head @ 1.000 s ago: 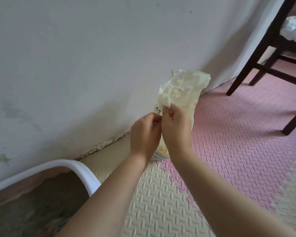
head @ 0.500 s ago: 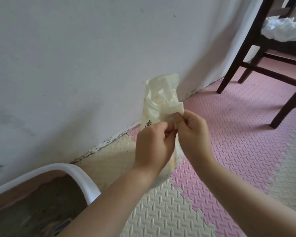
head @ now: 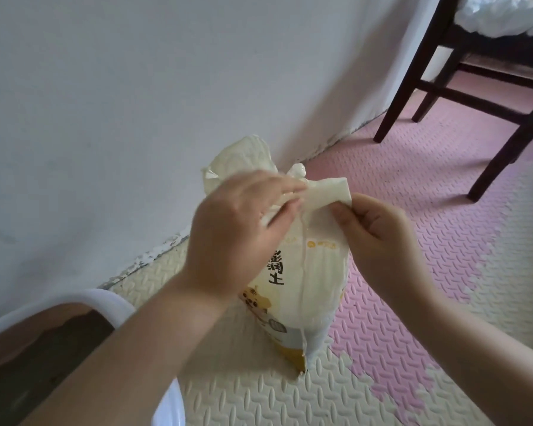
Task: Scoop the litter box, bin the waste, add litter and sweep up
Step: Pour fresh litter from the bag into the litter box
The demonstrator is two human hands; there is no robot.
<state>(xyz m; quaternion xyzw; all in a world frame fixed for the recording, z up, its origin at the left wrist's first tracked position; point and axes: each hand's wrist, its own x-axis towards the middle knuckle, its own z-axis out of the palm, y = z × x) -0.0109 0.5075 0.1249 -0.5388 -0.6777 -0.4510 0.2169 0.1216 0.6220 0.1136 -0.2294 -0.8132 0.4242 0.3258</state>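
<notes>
The bag stands upright on the floor mat, under and between both hands. The left hand grips its crumpled top. The right hand pinches a flat flap of the mouth just beside the left fingertips. This looks like the add-litter step at its start: the mouth is bunched and nothing is pouring. Whether scooping and binning are done I cannot tell; sweeping seems left.

The bag is thin, pale yellow plastic film, creased and limp at the top, fuller and smoother below, with black characters and a small cartoon animal printed on it. Below the left forearm is the box, with a rounded white plastic rim and dull grey-brown contents. The mat is embossed foam in cream and pink interlocking tiles. Beyond the right hand stands a dark wooden chair.
</notes>
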